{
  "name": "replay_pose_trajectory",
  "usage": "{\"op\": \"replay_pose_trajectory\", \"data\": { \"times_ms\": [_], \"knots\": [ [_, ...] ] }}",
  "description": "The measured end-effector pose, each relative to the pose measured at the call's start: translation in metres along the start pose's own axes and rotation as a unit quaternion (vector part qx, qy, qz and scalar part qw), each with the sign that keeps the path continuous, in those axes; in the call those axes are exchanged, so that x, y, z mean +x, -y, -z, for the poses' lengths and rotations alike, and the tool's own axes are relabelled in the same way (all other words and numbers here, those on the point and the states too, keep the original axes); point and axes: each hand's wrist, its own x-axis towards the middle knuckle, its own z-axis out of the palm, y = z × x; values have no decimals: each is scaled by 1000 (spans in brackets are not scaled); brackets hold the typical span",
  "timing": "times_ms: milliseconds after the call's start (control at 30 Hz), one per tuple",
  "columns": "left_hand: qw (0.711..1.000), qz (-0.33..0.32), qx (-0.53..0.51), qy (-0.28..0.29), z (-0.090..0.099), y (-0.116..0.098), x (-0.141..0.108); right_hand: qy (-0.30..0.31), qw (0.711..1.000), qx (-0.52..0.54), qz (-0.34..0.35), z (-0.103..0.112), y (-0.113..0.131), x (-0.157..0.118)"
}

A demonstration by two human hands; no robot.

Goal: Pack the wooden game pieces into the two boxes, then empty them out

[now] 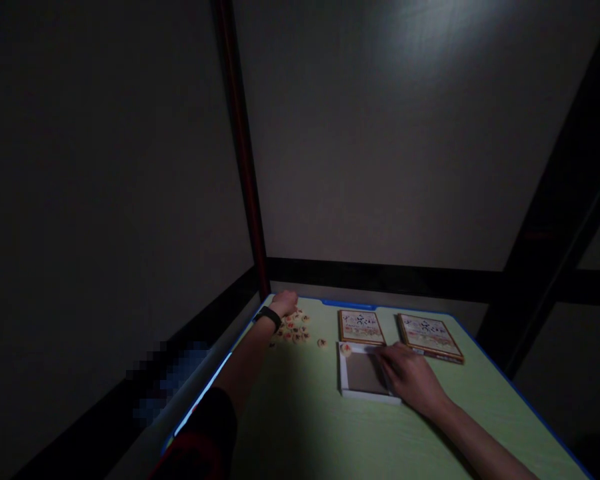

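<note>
Several round, pale Chinese chess pieces (296, 328) with red and dark characters lie in a loose cluster on the left of the green table. My left hand (285, 302), a dark band on its wrist, reaches to the far side of this cluster; its fingers are curled down and what they hold is hidden. A shallow white box tray (370, 396) with a brown bottom is in front of me. One chess piece (347, 349) with a red character lies in its far left corner. Over the tray's right side, my right hand (407, 375) has its fingers pressed together, their tips in shadow.
Behind the tray lies a printed box lid (361, 327) with a brown border. A similar closed box (430, 335) is to its right. The green table (300, 420) has a blue edge and stands close to grey wall panels with dark beams.
</note>
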Motion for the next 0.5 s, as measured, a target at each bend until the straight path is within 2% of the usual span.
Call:
{"op": "replay_pose_trajectory", "data": {
  "times_ms": [233,500],
  "knots": [
    [999,-33,-33,-29,18,18,-12,-2,1000,4,0,1,0,0],
    [998,-56,-26,-31,41,47,-58,-11,1000,11,10,1,0,1]
  ]
}}
